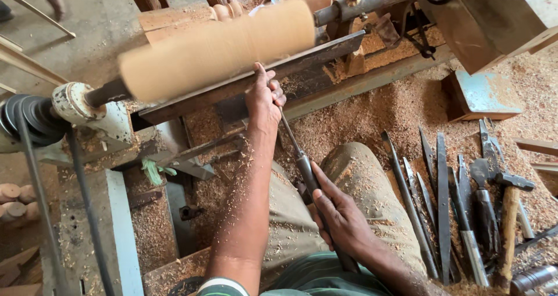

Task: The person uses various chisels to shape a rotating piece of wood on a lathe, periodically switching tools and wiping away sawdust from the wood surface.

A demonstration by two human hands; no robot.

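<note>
Spare chisels (442,209) lie on sawdust (372,110); hammer (509,214) beside them.

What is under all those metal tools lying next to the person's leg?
Wood shavings lie under the row of chisels and the hammer, spreading all around them. The floor beneath the shavings is covered, so it cannot be seen.

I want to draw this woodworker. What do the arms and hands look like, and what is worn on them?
Both arms are bare, with no gloves, rings or watch in view. The left hand and forearm are sprinkled with fine wood shavings. A green sleeve edged with a white band covers the upper left arm. The right hand looks cleaner.
</note>
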